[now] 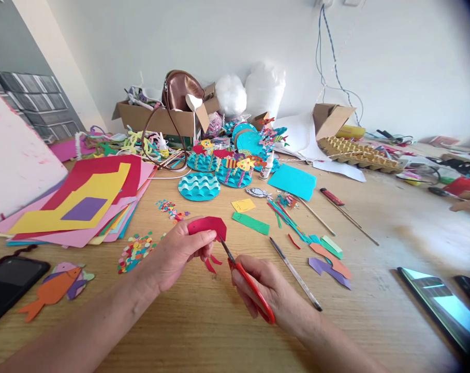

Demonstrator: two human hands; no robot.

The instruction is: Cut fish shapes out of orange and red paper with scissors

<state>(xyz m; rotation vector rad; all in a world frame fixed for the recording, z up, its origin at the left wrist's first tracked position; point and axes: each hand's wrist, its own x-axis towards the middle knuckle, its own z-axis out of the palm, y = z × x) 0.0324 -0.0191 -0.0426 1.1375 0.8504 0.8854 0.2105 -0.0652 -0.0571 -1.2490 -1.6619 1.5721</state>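
Between the thumb and fingers of my left hand [182, 248] is a piece of dark red paper [208, 226], held above the table. My right hand [260, 285] grips a pair of scissors [254, 290] with orange-red handles. The tips of the blades meet the lower right edge of the red paper. Narrow red paper offcuts [210, 265] show just below my left hand. Close by lie a green paper strip [251, 223], a yellow paper piece [243, 205] and a pen [295, 273]. An orange paper fish [52, 291] rests at the left.
Coloured paper sheets [103, 171] are stacked at the left, near a black phone [13, 282]. Round paper dots [136, 251] lie beside my left forearm. Behind stand blue wavy paper bases [199, 187], a glue bottle [266, 167] and a cardboard box [153, 122]. Another phone [440, 305] lies right.
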